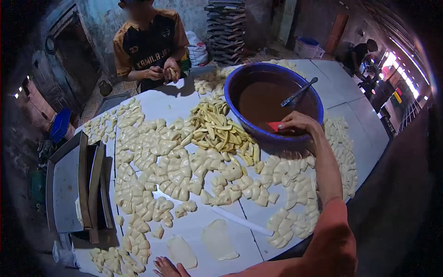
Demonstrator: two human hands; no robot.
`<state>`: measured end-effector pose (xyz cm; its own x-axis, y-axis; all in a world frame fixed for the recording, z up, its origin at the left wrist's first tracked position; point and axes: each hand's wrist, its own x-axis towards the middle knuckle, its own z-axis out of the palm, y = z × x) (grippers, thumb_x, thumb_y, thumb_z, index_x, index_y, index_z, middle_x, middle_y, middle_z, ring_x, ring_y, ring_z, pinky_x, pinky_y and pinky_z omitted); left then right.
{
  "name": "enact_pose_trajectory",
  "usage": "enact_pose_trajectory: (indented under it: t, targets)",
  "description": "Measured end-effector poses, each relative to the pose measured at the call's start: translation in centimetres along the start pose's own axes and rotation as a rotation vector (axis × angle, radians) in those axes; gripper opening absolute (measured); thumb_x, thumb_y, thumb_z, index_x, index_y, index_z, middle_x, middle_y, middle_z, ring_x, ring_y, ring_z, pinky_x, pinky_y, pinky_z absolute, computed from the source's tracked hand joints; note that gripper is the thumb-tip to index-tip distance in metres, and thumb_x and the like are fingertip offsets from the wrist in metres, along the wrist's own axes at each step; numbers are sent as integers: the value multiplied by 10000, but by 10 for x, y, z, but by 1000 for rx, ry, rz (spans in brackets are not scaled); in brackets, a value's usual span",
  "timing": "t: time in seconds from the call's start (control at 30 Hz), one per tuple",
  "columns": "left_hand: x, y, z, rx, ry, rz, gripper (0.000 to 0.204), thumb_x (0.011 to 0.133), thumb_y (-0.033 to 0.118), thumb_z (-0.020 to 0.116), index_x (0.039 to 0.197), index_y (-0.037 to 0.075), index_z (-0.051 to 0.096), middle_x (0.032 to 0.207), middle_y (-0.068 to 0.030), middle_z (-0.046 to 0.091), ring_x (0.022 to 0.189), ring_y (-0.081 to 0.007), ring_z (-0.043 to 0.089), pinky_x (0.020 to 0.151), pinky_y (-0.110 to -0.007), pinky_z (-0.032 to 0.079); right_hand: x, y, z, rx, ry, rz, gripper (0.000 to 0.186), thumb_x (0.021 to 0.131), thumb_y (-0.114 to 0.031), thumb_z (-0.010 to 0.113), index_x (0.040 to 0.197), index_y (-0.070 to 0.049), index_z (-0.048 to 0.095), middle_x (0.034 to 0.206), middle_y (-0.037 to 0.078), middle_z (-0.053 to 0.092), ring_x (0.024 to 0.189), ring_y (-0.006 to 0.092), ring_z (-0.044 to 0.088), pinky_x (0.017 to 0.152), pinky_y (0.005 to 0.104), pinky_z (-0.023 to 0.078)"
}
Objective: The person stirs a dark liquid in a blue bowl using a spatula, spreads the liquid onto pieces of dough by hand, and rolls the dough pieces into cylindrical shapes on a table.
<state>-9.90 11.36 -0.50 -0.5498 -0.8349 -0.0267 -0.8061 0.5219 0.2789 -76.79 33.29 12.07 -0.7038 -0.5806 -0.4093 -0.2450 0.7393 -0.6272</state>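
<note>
My right hand (pixel 295 123) grips a small red tool (pixel 277 125) at the inner near rim of a blue tub (pixel 230 108) of brown liquid, where a metal-coloured utensil (pixel 300 91) also rests. My left hand (pixel 170 268) is spread on the white tabletop at the bottom edge, beside two thin, flattened dough sheets (pixel 182 251) (pixel 219 240). A white rolling rod (pixel 242 220) lies above the sheets. Cut pieces of pale dough (pixel 175 168) cover much of the table, and a heap of yellowish banana slices (pixel 221 134) sits left of the tub.
A co-worker (pixel 147 41) stands across the table, hands together over its far edge. Metal trays (pixel 67 184) lean at the left end of the table (pixel 357 129). Stacked racks (pixel 226 32), a white sack (pixel 197 48) and another person (pixel 357 55) are in the background.
</note>
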Motion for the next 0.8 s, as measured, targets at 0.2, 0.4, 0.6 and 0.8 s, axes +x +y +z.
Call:
enact_pose_trajectory:
  t: [0.2,0.4,0.6,0.8]
  targets:
    - [0,-1,2,12,2,-6,691,1018,427,493,1516,-41,389,1577,-273,362,1504,-464,230,1209,-630,77,-7,-7,-6,0,-63,-8,397,839,-442,789,991,-75,800,688,-38,611,625,77,504,602,296,371]
    - [1,0,0,-15,-15,-24,715,1000,413,520,1513,-64,377,1572,-299,350,1502,-480,223,1210,-628,84,-5,1,-10,97,-98,73,390,831,-462,787,992,-106,803,645,-47,567,568,70,465,541,301,345]
    - [3,7,-8,-34,-21,-32,709,988,398,535,1501,-71,395,1561,-314,358,1495,-491,230,1209,-628,92,-14,-13,-6,171,-113,67,421,824,-484,795,1007,-105,793,620,-55,530,547,61,424,505,298,300]
    - [2,0,0,11,-18,-4,707,983,389,545,1507,-60,392,1548,-312,382,1489,-491,249,1204,-635,97,-6,-12,0,129,-65,-12,427,831,-473,802,963,-67,787,638,-59,535,559,63,429,497,286,312]
